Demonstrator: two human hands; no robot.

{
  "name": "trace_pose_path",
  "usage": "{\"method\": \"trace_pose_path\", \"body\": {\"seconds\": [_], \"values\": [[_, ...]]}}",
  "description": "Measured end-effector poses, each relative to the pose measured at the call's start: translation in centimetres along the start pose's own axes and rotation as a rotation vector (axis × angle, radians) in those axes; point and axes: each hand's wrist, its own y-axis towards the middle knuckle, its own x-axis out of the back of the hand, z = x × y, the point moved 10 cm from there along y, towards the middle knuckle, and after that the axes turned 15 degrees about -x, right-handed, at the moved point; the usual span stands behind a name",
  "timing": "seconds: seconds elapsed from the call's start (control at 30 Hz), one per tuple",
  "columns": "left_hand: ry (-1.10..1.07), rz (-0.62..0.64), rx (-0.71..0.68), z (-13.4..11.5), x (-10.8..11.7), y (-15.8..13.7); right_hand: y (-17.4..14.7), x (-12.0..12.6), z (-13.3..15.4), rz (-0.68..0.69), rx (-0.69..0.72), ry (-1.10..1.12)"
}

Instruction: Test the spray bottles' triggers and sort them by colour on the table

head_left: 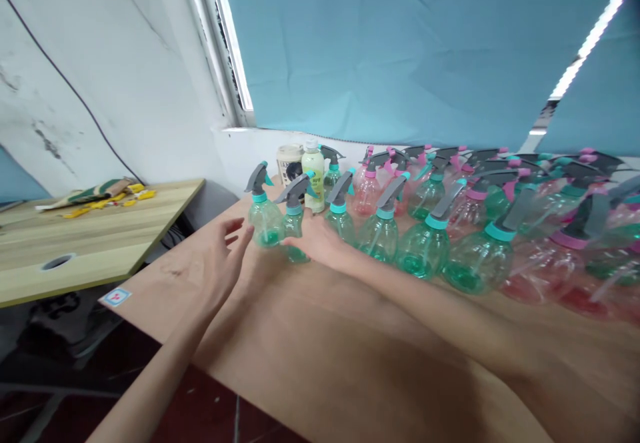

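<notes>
My right hand [320, 238] is round a clear green spray bottle [295, 254], its thumb across the front and the other fingers partly hidden behind. That bottle stands upright on the table, with a grey trigger head and a turquoise collar. My left hand [224, 260] is open, held above the table with nothing in it. Just beyond its fingertips stands another green spray bottle [267, 222]. To the right of my right hand, a third green spray bottle [341, 223] stands partly hidden by the hand.
Rows of green and pink spray bottles [425, 250] fill the right side of the wooden table [320, 323]. Behind my right hand are a pale green bottle [313, 163] and a printed canister [289, 156]. A second table [95, 236] at left holds yellow items [117, 200].
</notes>
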Motion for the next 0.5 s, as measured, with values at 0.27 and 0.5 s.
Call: {"method": "trace_pose_path", "body": {"seconds": [0.27, 0.5], "values": [[-0.153, 0.279, -0.029, -6.6, -4.0, -4.5, -9.0, 0.8, -1.0, -0.035, 0.052, -0.133], [-0.310, 0.492, -0.059, -15.2, -8.2, -8.6, -16.4, 2.7, -4.9, -0.048, 0.140, -0.225]]}}
